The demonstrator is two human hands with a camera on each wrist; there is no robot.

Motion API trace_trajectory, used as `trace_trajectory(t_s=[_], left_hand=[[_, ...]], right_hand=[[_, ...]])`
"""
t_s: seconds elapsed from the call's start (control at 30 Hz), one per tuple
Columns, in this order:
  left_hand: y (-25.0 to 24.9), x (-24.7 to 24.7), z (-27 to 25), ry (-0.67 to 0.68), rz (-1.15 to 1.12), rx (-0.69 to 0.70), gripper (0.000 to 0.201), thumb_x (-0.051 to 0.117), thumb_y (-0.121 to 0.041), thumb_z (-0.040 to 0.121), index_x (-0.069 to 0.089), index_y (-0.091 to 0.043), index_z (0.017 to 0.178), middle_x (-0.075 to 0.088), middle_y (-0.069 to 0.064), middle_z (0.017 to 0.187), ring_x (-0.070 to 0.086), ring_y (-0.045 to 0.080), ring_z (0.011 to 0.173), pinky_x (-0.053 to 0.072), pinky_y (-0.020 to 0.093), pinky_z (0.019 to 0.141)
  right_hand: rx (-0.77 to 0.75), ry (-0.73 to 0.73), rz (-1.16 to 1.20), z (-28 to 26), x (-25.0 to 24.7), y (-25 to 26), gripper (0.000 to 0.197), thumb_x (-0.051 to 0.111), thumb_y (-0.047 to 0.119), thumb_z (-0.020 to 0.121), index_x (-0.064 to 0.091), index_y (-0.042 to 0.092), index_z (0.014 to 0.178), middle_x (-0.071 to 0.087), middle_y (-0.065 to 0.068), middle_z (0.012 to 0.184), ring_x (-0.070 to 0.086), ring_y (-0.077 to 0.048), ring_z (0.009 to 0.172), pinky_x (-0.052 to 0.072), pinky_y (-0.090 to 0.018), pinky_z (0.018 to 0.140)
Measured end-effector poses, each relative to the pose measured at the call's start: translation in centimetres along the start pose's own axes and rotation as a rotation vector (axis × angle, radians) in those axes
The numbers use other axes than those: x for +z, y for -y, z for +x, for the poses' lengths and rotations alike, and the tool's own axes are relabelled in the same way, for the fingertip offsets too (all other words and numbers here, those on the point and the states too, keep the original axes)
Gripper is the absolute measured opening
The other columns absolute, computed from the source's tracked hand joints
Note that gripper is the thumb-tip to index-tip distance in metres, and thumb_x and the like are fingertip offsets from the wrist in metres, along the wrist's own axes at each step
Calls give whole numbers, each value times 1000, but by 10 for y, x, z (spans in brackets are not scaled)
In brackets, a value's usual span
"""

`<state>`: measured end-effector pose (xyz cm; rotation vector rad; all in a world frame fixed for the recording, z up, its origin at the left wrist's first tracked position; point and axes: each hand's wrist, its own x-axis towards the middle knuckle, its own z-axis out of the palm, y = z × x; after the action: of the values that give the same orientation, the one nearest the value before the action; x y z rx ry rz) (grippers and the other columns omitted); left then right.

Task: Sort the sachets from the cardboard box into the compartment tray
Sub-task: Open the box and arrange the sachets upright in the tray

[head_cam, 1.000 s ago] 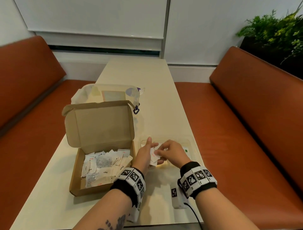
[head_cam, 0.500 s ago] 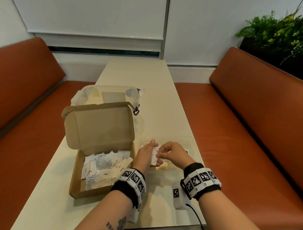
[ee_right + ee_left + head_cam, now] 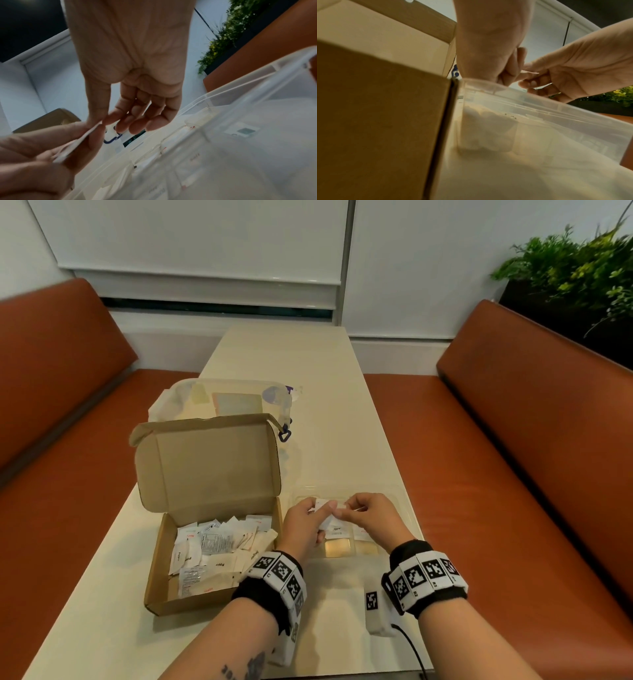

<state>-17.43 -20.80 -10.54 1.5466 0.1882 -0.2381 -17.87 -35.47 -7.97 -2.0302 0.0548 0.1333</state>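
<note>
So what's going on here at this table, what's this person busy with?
A person is sorting small sachets. Both hands meet above the clear compartment tray: the left hand holds a few white sachets, and the right hand pinches the edge of one, seemingly peeling it off. The open cardboard box beside the tray, on the left, holds many more sachets. Some compartments already have sachets in them.
</note>
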Motion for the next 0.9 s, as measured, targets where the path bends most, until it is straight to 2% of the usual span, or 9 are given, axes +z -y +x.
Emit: trace_trajectory(t_s=[0.1,0.23,0.4,0.57,0.67,0.77,0.9], left_hand=[[-6,1,-4,13,-95,5,20,65,-24,90,53,-12,78,50,-2,60,38,2,32,27,15,34],[-10,1,-9,30,-181,-38,11,63,-17,90,57,-9,93,51,-1,66,36,1,33,26,14,35],[-10,4,-8,26,-184,-13,5,65,-15,88,63,-11,92,52,-3,59,30,4,33,24,15,34],[-5,3,-5,13,-179,-9,3,68,-18,87,68,-17,90,53,-7,55,31,5,35,25,16,35],[-1,3,-5,42,-216,-53,6,70,-20,85,69,-17,91,55,-9,54,30,5,34,25,15,34],[4,2,-6,31,-186,-53,7,71,-21,84,69,-16,88,54,-10,53,30,5,34,25,16,35],[2,1,-5,-7,-116,12,8,71,-17,83,69,-12,89,59,-11,53,40,0,33,30,12,35]], right_hand=[[8,-55,130,0,-2,-1,14,71,18,83,64,13,71,62,2,69,58,-11,69,46,-18,63],[23,-87,254,1,-8,2,15,63,10,87,62,10,73,61,0,70,58,-13,69,49,-23,64],[14,-56,305,-1,-8,3,19,56,11,92,63,12,74,59,3,70,55,-9,67,48,-22,63],[7,-57,228,-3,-8,1,9,68,17,85,63,11,80,63,2,65,57,-9,58,45,-22,54],[-4,-74,145,-4,-9,-2,10,72,16,82,65,13,76,60,5,59,53,-5,53,44,-17,54],[3,-92,107,-5,-8,-2,13,74,15,80,64,15,72,60,4,60,53,-8,56,45,-20,56],[-3,-72,125,-7,-9,0,15,76,20,78,67,12,69,63,1,62,53,-6,54,46,-19,54]])
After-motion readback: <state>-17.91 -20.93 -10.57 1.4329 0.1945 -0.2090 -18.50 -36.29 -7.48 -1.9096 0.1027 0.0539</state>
